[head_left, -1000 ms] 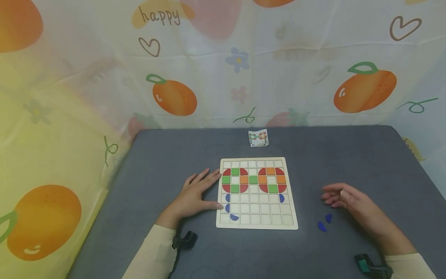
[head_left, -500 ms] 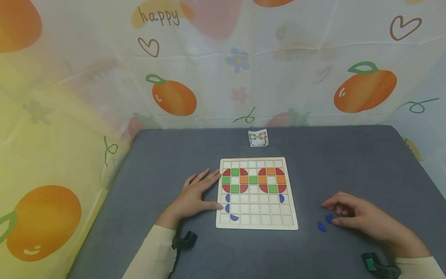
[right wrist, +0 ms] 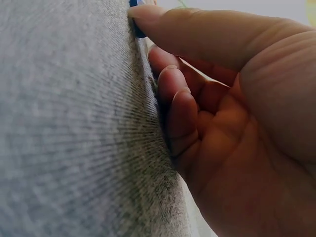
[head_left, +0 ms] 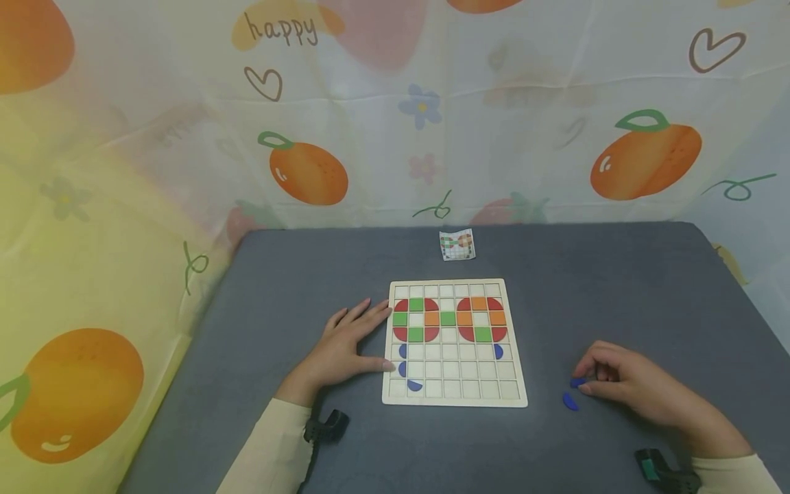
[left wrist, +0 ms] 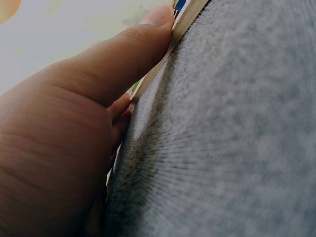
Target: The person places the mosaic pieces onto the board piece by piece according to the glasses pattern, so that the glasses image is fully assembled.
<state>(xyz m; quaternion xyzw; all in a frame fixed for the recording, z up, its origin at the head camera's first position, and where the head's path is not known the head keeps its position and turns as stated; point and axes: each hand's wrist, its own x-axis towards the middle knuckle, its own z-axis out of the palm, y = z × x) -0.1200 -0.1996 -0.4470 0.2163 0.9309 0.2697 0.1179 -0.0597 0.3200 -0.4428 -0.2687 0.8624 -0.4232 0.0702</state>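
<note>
My left hand [head_left: 336,353] lies spread at the left edge of a pale square grid board [head_left: 459,399], its thumb and fingertips on the rim. Red, green and orange pieces form two rings joined by a green square [head_left: 447,318] on the board. Below them sit several blue half-round pieces, one [head_left: 498,352] at the right and the others down the left side. To the right of the board, my right hand [head_left: 636,384] pinches a blue half-round piece [head_left: 577,382] between thumb and forefinger, close over the table. A second blue half-round piece [head_left: 570,402] lies just below it.
A small printed card [head_left: 457,245] with a coloured grid pattern lies behind the board. The grey table [head_left: 321,274] ends at a fruit-patterned cloth [head_left: 370,137] hanging at the back and left. Each wrist wears a dark strapped device.
My right hand has come down toward the table and taken the upper blue half-round piece between thumb and forefinger, shifting it slightly left. The left hand and the board stay as they were.
</note>
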